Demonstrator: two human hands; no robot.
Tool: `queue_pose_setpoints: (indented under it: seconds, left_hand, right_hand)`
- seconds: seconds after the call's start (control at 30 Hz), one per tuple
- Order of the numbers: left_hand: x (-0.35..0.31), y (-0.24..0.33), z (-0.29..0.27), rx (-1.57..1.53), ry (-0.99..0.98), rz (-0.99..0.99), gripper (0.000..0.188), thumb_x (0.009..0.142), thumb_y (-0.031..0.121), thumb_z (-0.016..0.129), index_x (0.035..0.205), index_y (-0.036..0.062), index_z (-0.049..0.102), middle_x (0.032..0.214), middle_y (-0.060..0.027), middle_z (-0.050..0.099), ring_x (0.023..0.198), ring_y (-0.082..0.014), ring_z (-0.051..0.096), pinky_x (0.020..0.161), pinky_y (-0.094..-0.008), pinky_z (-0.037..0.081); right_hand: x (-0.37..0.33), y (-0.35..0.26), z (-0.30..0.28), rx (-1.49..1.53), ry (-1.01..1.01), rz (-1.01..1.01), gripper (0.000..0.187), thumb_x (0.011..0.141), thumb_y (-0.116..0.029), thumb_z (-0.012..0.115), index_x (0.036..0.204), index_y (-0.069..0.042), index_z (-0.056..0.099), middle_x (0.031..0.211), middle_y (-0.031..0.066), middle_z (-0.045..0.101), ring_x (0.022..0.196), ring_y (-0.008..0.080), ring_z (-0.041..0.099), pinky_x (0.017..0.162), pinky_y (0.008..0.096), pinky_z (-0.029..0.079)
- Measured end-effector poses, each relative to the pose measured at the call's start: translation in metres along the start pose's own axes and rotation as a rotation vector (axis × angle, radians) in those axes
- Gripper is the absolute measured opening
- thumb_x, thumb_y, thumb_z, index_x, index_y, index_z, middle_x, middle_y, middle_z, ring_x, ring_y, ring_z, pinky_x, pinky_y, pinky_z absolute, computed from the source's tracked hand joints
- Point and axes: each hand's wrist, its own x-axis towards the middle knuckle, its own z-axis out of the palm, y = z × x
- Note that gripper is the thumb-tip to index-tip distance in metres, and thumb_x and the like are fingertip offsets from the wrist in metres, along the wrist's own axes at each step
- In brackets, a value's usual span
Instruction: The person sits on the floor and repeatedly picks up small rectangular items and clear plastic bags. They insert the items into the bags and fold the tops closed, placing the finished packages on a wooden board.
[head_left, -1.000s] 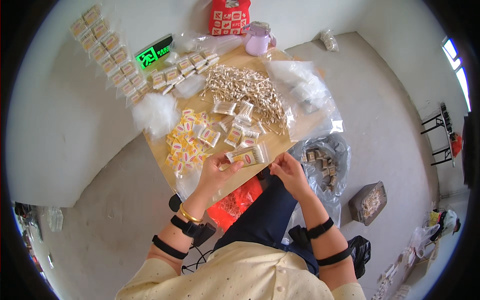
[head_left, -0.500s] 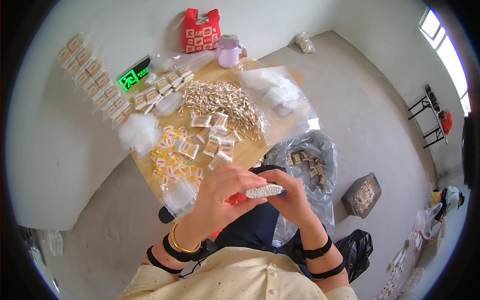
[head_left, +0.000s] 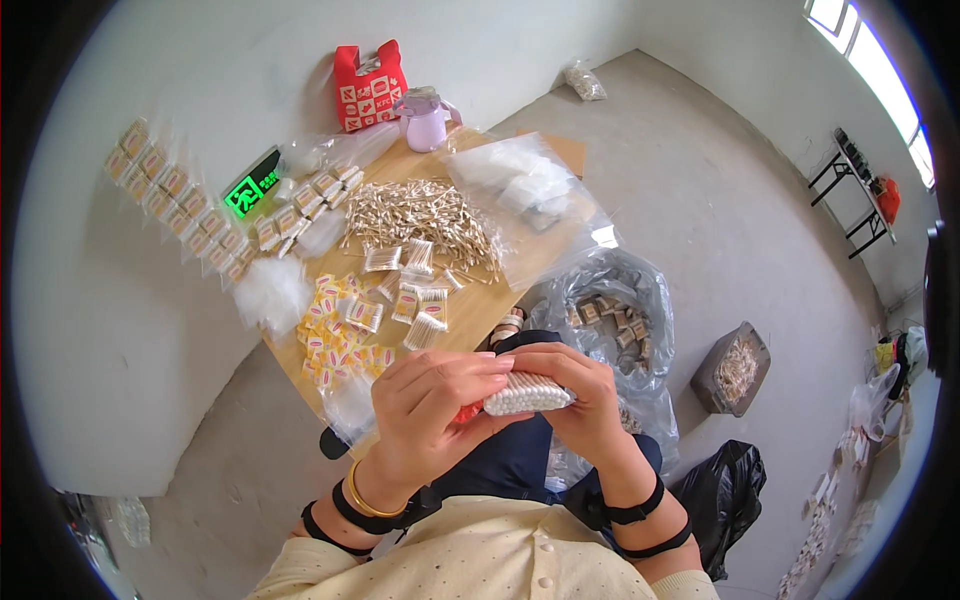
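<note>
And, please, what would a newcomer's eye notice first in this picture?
Probably the white-tipped bundle of cotton swabs, held between both hands near the picture's centre. Next comes the big heap of loose swabs on the wooden table beyond. The glowing green sign toward the upper left and the red bag beside the lilac jug also stand out.

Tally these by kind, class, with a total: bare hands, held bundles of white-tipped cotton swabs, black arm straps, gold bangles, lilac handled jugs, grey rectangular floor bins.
Bare hands (left hand, right hand): 2
Held bundle of cotton swabs: 1
Black arm straps: 4
Gold bangle: 1
Lilac jug: 1
Grey floor bin: 1
Total: 10
</note>
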Motion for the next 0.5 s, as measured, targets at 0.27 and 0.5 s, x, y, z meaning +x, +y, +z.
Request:
queue_pose_setpoints:
  seconds: [0.27, 0.5]
  left_hand:
    - [0.01, 0.007, 0.005, -0.045, -0.149, 0.035, 0.034, 0.073, 0.019, 0.083, 0.104, 0.0153, 0.068, 0.101, 0.002, 0.073, 0.096, -0.0168, 0.069, 0.089, -0.0376, 0.047]
    - [0.006, 0.014, 0.005, -0.099, -0.081, -0.163, 0.032, 0.075, 0.015, 0.082, 0.104, 0.0129, 0.067, 0.093, 0.0009, 0.072, 0.089, -0.0144, 0.068, 0.088, -0.0317, 0.047]
  right_hand:
    - [-0.007, -0.008, -0.013, -0.004, -0.025, 0.031, 0.037, 0.072, 0.009, 0.067, 0.107, 0.0, 0.066, 0.106, 0.0158, 0.068, 0.095, 0.0317, 0.068, 0.08, 0.034, 0.054]
    - [-0.018, 0.006, -0.015, 0.594, -0.003, 0.251, 0.028, 0.086, 0.005, 0.064, 0.113, 0.0, 0.06, 0.108, 0.007, 0.064, 0.101, 0.0184, 0.064, 0.089, 0.0306, 0.05]
